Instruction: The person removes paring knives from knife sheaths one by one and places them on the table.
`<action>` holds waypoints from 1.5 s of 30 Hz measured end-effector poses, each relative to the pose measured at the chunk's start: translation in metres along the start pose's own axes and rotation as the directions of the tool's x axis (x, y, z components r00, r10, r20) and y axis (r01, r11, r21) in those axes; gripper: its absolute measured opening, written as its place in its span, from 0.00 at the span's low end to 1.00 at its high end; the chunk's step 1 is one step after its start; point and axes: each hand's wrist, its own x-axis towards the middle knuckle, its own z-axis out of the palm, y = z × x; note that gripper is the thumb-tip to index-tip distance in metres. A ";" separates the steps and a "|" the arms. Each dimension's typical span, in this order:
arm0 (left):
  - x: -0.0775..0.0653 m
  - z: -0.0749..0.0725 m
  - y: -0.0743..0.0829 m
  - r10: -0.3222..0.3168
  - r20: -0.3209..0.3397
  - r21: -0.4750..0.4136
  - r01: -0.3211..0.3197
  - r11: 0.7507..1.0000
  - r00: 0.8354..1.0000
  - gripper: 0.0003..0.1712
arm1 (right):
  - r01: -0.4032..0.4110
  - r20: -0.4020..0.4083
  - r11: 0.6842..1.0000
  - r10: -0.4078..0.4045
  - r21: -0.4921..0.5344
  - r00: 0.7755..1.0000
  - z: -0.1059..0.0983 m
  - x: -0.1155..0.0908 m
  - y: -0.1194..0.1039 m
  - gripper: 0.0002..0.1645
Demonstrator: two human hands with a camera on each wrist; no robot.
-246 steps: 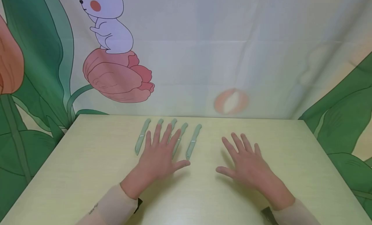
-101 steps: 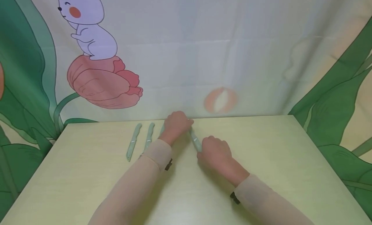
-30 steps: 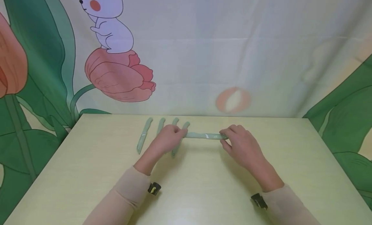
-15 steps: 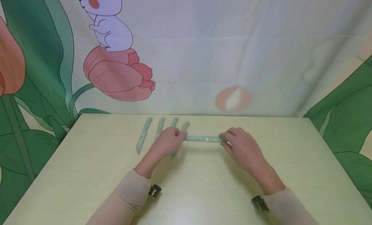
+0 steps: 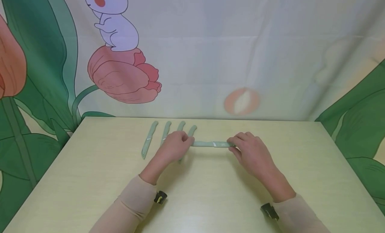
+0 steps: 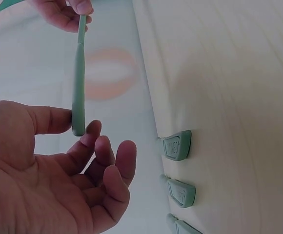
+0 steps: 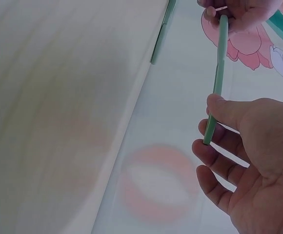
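Note:
A pale green paring knife (image 5: 204, 144) in a matching blade cover is held level above the table, between both hands. My left hand (image 5: 175, 146) pinches the handle end with thumb and fingertip; its other fingers curl loosely beneath in the left wrist view. At the opposite end, my right hand (image 5: 251, 152) pinches the covered blade tip between thumb and fingers. A white band marks where cover and handle meet. Several similar green knives (image 5: 149, 140) lie side by side on the table to the left, and my left hand partly hides some of them.
The pale wooden table (image 5: 210, 199) ends at a cloth backdrop (image 5: 192, 59) printed with flowers, leaves and a white animal. Dark wrist straps (image 5: 160, 197) show at both beige sleeves.
Earlier both hands were spread open above the table and the rightmost knife lay in the row. Both hands then lifted it and turned it sideways. Over the last second they barely move.

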 end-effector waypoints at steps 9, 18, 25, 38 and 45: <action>-0.002 0.002 0.002 0.043 -0.082 0.006 -0.043 0.999 0.996 0.21 | -0.008 0.011 1.000 0.008 -0.001 1.000 0.000 -0.001 -0.002 0.14; -0.007 0.009 0.011 0.188 -0.096 0.065 -0.182 0.981 0.978 0.26 | -0.013 0.020 1.000 0.013 -0.007 1.000 -0.001 -0.001 -0.002 0.14; -0.009 0.015 0.016 0.343 -0.067 0.250 -0.317 0.915 0.937 0.27 | -0.015 0.030 1.000 0.015 -0.020 0.999 0.000 0.000 -0.003 0.14; -0.013 0.025 0.021 0.490 -0.030 0.602 -0.376 0.704 0.871 0.27 | 0.003 0.010 1.000 -0.002 -0.018 1.000 -0.001 0.001 -0.007 0.14; -0.016 0.029 0.022 0.511 -0.015 0.678 -0.366 0.637 0.860 0.24 | 0.009 0.006 1.000 -0.009 -0.019 1.000 -0.001 0.001 -0.009 0.14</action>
